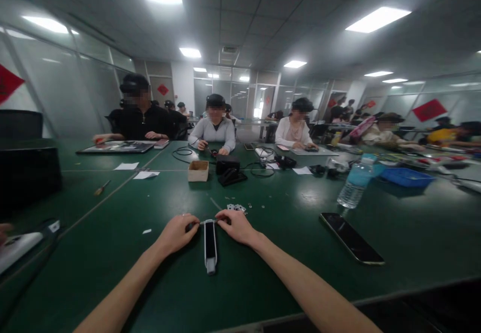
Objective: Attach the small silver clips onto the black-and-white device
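Narrow gadget, pale-edged with a long black middle, lies on the green table between the person's two hands, its length running from near to far. Its far end sits level with the fingertips, and the rest reaches back toward the near side, clear of the fingers.

From the left, a black box stands at the table's far left, with a white device nearer. Next come a small brush and, farther off, two paper sheets. A white scrap lies left of the left hand. That hand has thumb and forefinger drawn nearly together at the gadget's far left corner; whether they grip it I cannot tell. Beyond stands a small open carton.

The right hand is curled, its fingertips close together at the gadget's far right corner; whether they hold anything is too small to tell. Just past this hand lie small pale pieces. Farther right, a phone lies on the near side, a tilted-looking water bottle stands beyond it, and a blue tray sits to the far right.
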`<action>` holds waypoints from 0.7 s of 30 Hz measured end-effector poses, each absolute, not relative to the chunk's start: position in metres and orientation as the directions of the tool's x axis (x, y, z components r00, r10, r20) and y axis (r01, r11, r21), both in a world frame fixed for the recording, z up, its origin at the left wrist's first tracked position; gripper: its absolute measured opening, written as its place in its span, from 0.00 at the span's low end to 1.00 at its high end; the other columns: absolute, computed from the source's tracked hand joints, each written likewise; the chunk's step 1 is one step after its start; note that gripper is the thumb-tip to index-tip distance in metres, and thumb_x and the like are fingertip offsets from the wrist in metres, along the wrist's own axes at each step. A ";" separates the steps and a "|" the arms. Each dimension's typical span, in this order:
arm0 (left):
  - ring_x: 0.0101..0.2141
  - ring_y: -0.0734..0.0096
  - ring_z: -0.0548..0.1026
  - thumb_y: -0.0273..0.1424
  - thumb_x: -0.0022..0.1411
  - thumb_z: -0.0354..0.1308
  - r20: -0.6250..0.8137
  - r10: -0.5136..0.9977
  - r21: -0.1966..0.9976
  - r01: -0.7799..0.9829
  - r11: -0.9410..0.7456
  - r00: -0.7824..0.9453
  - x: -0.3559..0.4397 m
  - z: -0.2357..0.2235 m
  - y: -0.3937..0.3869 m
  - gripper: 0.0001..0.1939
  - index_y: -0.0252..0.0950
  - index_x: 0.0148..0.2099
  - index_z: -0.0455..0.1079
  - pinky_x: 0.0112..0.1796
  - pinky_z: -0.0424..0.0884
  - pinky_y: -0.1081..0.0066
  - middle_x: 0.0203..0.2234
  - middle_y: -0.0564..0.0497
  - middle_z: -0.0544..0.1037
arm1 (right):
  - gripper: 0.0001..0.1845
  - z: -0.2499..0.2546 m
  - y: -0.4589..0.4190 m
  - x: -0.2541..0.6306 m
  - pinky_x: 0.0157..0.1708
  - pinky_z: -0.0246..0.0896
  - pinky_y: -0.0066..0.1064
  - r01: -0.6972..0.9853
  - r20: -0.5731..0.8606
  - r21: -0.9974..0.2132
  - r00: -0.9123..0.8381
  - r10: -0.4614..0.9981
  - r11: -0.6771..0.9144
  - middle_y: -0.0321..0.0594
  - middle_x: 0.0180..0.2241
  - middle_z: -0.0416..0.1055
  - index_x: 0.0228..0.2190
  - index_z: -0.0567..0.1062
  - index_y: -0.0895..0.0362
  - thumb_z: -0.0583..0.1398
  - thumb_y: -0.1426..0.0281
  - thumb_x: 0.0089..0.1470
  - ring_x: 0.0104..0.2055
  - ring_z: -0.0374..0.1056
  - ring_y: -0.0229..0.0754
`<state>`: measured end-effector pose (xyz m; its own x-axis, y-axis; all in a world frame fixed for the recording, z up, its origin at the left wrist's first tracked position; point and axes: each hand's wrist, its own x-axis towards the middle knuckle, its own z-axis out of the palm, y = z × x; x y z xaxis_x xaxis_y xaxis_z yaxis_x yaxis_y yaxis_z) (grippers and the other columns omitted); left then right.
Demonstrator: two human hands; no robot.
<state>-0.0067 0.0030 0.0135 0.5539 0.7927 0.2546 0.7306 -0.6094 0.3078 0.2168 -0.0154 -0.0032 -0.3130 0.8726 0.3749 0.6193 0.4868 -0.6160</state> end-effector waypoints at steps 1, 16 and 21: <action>0.34 0.63 0.75 0.35 0.62 0.47 0.246 0.797 0.312 0.734 -0.603 0.551 -0.007 0.015 0.003 0.15 0.37 0.38 0.75 0.37 0.68 0.68 0.33 0.48 0.79 | 0.12 -0.004 -0.015 0.217 0.40 0.65 0.29 0.631 0.379 -0.592 -0.332 0.864 0.502 0.40 0.38 0.76 0.42 0.76 0.57 0.59 0.73 0.54 0.36 0.71 0.38; 0.34 0.61 0.75 0.42 0.60 0.47 0.238 0.796 0.358 0.712 -0.604 0.556 -0.012 0.013 0.010 0.18 0.38 0.41 0.75 0.37 0.69 0.66 0.35 0.47 0.79 | 0.13 0.026 -0.061 0.272 0.48 0.59 0.36 0.878 0.536 -0.355 -0.091 0.839 0.322 0.45 0.44 0.73 0.45 0.72 0.59 0.55 0.73 0.58 0.47 0.66 0.44; 0.35 0.62 0.75 0.41 0.61 0.47 0.267 0.783 0.358 0.697 -0.622 0.561 -0.013 0.015 0.006 0.18 0.38 0.40 0.75 0.37 0.70 0.66 0.34 0.47 0.79 | 0.14 0.013 -0.099 0.310 0.49 0.58 0.39 0.936 0.473 -0.309 -0.003 0.881 0.169 0.45 0.45 0.72 0.44 0.73 0.59 0.54 0.73 0.57 0.49 0.65 0.46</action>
